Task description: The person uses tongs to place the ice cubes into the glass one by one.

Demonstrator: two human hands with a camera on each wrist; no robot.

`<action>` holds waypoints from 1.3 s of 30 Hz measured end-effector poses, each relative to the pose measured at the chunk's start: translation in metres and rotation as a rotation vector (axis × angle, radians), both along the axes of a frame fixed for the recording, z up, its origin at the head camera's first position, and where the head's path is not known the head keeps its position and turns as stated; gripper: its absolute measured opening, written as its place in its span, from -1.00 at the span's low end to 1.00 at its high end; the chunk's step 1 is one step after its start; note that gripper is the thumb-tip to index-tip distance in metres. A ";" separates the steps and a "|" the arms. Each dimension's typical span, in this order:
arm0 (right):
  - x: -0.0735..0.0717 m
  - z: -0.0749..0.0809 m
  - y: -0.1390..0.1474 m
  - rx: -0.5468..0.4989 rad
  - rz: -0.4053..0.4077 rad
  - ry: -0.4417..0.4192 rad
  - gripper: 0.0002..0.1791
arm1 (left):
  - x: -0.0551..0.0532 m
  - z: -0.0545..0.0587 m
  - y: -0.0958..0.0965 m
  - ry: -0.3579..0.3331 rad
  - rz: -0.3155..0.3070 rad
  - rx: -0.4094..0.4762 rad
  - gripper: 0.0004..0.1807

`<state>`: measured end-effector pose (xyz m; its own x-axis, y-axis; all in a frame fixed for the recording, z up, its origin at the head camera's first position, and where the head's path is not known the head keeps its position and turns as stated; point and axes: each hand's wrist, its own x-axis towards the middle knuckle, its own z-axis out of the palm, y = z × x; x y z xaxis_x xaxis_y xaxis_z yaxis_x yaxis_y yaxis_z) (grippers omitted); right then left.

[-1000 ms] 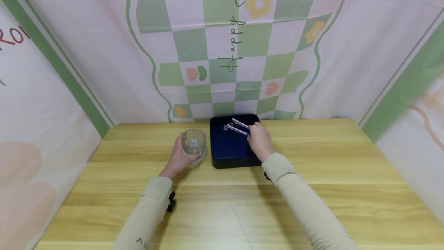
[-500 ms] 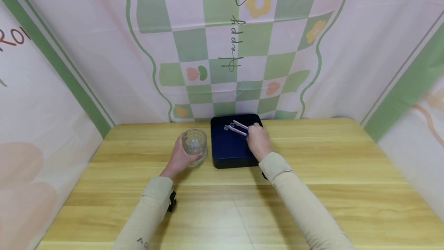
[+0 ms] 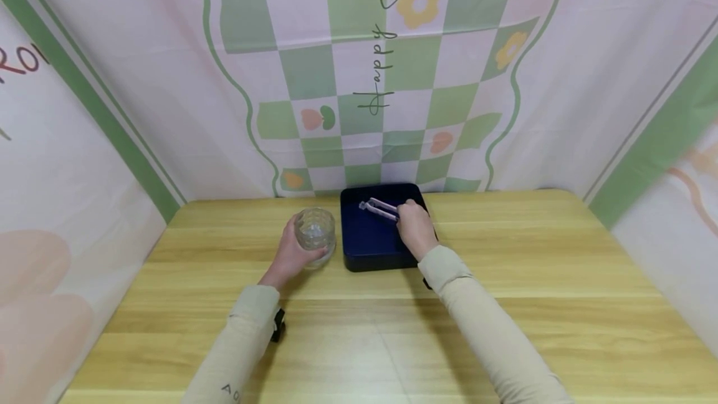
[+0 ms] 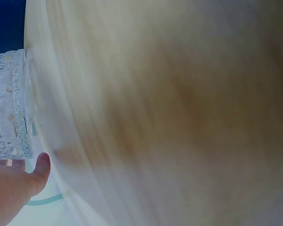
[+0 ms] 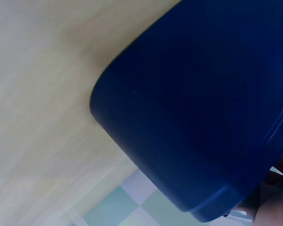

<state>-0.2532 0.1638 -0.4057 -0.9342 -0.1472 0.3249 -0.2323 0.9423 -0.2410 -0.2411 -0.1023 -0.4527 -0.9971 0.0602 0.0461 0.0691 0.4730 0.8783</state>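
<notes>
My left hand grips a clear drinking glass with a patterned wall, thumb across the near side. The left wrist view shows the glass with the hand against it; clear pieces show through its wall. My right hand holds a pair of pale tongs over the dark blue tray. Near the tong tips lies a small clear cube, like ice; a second is partly hidden between the arms. In the right wrist view the tray covers most of the tongs.
The wooden table runs up to a patterned cloth backdrop. The tray stands near the table's back edge, just right of the glass. Cloth also hangs along the left and right sides.
The tongs have shifted slightly left and their arms have come closer together around the clear cubes. The left hand and the glass have stayed in place.
</notes>
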 end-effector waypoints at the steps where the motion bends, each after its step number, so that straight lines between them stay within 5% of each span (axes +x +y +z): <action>1: 0.000 0.000 0.000 0.000 0.002 -0.004 -0.95 | 0.000 0.000 0.000 -0.003 0.001 0.000 0.12; 28: 0.004 -0.003 0.012 -0.040 0.032 0.068 -0.81 | 0.002 0.000 0.000 -0.016 0.004 0.003 0.12; 39: 0.012 0.011 0.016 -0.118 0.055 0.064 -0.69 | 0.002 0.001 0.001 -0.006 0.001 0.006 0.12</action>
<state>-0.2414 0.1796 -0.3947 -0.9026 -0.1546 0.4018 -0.3009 0.8940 -0.3320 -0.2393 -0.1012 -0.4515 -0.9974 0.0592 0.0405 0.0636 0.4679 0.8815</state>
